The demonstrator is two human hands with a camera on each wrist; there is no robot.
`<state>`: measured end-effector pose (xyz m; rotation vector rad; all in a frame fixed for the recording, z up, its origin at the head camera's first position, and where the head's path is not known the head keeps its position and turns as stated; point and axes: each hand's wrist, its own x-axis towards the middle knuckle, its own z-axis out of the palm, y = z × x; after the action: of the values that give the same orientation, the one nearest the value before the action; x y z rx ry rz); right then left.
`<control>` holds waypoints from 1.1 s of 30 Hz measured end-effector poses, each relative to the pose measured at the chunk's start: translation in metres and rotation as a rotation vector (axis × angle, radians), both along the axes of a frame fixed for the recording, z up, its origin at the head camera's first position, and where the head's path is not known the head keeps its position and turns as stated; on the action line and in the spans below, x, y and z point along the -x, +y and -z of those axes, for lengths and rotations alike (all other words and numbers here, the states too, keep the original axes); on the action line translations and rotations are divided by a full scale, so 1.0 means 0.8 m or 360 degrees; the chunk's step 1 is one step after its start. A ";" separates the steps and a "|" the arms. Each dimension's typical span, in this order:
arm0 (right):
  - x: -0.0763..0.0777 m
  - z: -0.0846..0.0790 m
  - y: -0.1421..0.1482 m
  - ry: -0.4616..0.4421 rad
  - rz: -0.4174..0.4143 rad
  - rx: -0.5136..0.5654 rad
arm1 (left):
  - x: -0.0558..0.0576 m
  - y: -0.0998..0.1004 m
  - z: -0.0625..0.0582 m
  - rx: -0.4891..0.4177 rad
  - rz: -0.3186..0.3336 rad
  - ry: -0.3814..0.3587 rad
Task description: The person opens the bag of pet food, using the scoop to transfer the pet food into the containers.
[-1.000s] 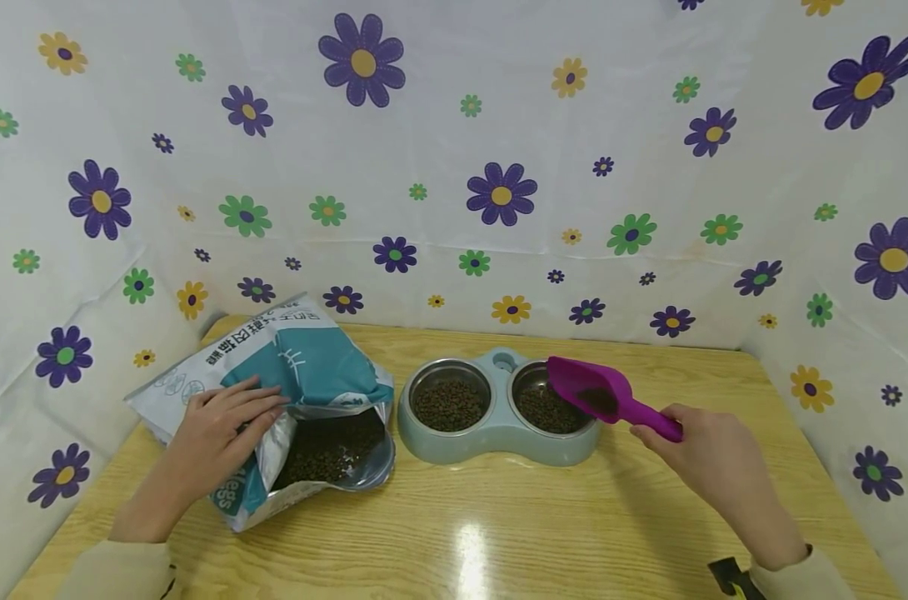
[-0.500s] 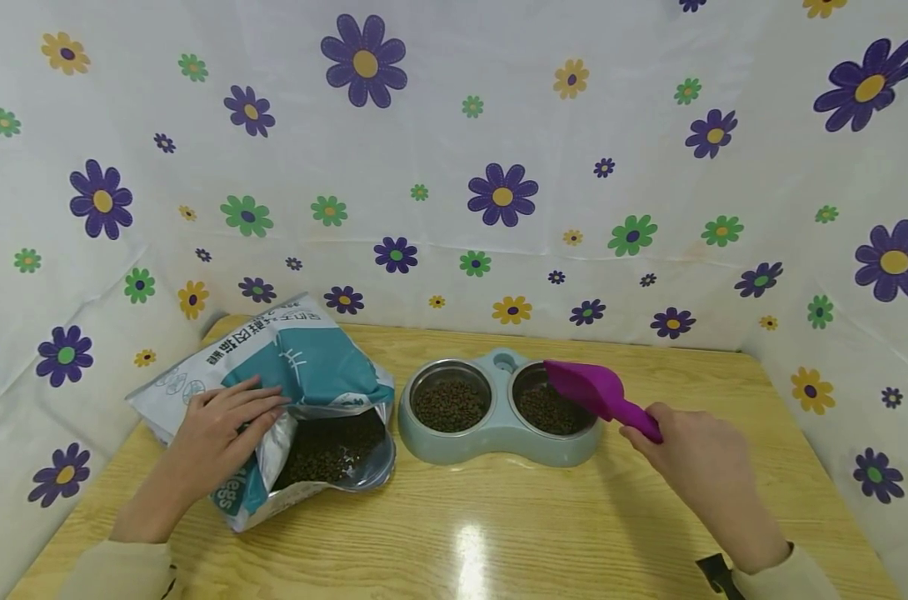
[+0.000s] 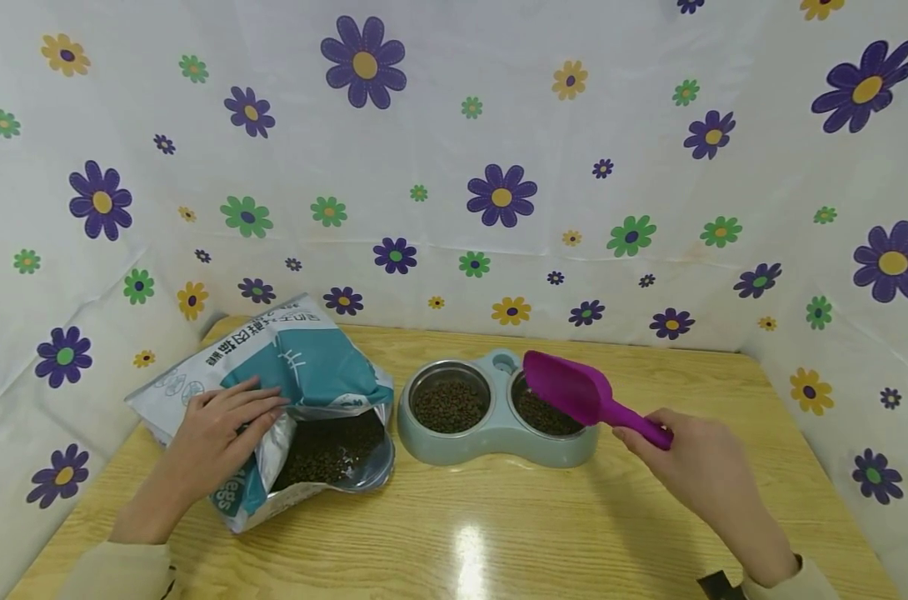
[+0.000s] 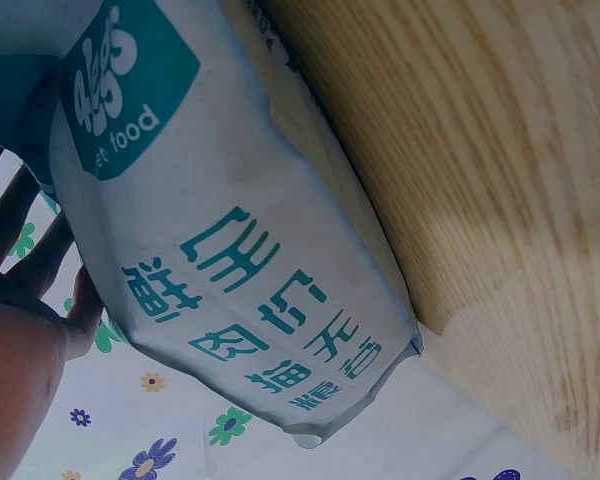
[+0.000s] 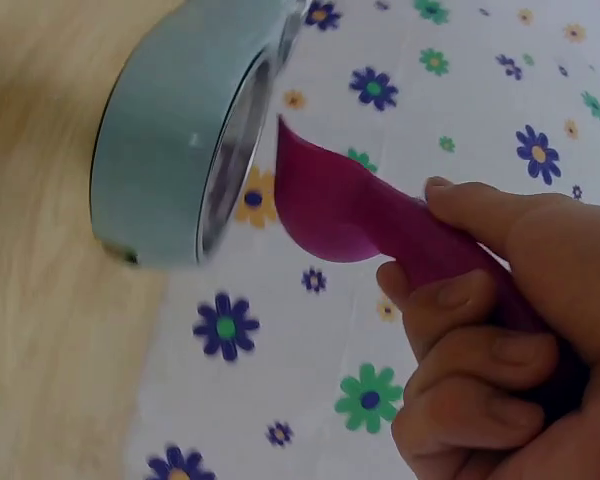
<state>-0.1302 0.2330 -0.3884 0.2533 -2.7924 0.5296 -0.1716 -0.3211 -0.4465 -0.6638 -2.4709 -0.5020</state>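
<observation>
My right hand grips the handle of a magenta scoop, fingers wrapped round it in the right wrist view. The scoop hangs tilted above the right bowl of a pale blue double feeder; no kibble shows inside it. Brown kibble lies in that bowl and in the left bowl. On the left, my left hand rests on a white and teal pet food bag with its fingers fairly straight. The bag lies on its side, its mouth facing me, kibble inside.
A wooden table carries everything. Flower-printed white cloth rises behind it and along both sides. A small round recess sits at the feeder's back, between the bowls.
The kibble seen in the scoop a second ago is gone from it. The scoop tipped over the right bowl, then shifted slightly left and turned back. My left hand and the bag stayed put.
</observation>
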 end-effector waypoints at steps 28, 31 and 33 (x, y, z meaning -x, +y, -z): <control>0.009 0.027 -0.181 -0.0615 -0.0601 0.0349 | 0.000 0.006 -0.001 -0.0010 0.0015 0.0004; 0.008 0.024 -0.198 -0.0464 -0.0635 0.0209 | 0.001 0.005 0.000 -0.0021 0.0017 0.0043; 0.004 0.019 -0.212 -0.0319 -0.0642 0.0067 | 0.001 0.005 -0.002 -0.0024 0.0016 0.0053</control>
<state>-0.1338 0.0635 -0.4035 0.8064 -2.9262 0.7395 -0.1722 -0.3167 -0.4450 -0.6732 -2.4314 -0.5091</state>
